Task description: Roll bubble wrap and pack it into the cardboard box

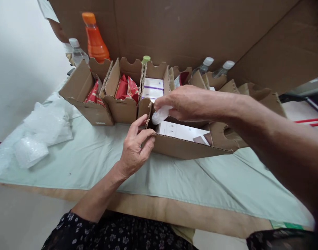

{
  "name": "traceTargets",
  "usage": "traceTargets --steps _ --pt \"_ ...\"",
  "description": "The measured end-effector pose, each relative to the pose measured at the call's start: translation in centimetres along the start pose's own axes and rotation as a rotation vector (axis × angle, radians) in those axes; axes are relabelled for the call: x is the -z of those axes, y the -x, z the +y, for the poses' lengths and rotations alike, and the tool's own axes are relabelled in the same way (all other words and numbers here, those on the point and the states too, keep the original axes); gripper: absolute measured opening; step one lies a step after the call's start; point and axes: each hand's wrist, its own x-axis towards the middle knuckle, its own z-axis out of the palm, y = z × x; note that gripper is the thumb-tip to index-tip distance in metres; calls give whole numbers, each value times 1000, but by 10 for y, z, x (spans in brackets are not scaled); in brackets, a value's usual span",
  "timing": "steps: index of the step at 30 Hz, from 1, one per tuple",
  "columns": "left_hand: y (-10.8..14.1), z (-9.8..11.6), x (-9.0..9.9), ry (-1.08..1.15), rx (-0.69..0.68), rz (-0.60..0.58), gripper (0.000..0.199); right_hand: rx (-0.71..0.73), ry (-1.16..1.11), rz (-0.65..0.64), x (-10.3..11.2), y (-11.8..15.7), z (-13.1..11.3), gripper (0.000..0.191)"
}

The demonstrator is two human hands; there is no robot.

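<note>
My right hand [177, 100] is closed on a crumpled piece of bubble wrap [161, 114], held low at the left end of an open cardboard box [185, 147]. Inside that box lies a white printed carton [183, 132]. At the box's near left corner, my left hand [136, 146] pinches the wall between thumb and fingers. The fingertips of my right hand are partly hidden behind the wrap.
More bubble wrap [45, 125] is heaped on the green cloth [96, 159] at left. Behind stand cardboard bins [88, 111] with red packets [127, 86] and white boxes [153, 88]. Farther back are an orange bottle [96, 40], clear bottles and a large cardboard panel [174, 31].
</note>
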Motion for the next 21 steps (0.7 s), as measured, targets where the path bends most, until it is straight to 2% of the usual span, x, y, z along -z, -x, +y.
traceTargets --steps 2,5,10,14,17,19,21 --pt "0 1 0 -10 12 4 14 -20 -141 18 -5 -3 -5 12" --pt "-1 2 0 -23 6 4 13 -33 -298 -63 -19 -4 -11 13" --pt "-3 2 0 -12 2 14 14 10 -326 -194 -43 0 -9 26" --pt "0 2 -3 -3 -3 22 15 28 -338 -185 -44 3 -7 39" --pt "8 -1 -9 41 25 69 39 -48 -344 3 -30 20 -12 42" --pt "14 -4 -12 100 89 80 62 -142 -311 203 -18 46 -23 36" --pt "20 -8 -13 161 175 38 72 -268 -257 461 -11 84 -39 27"
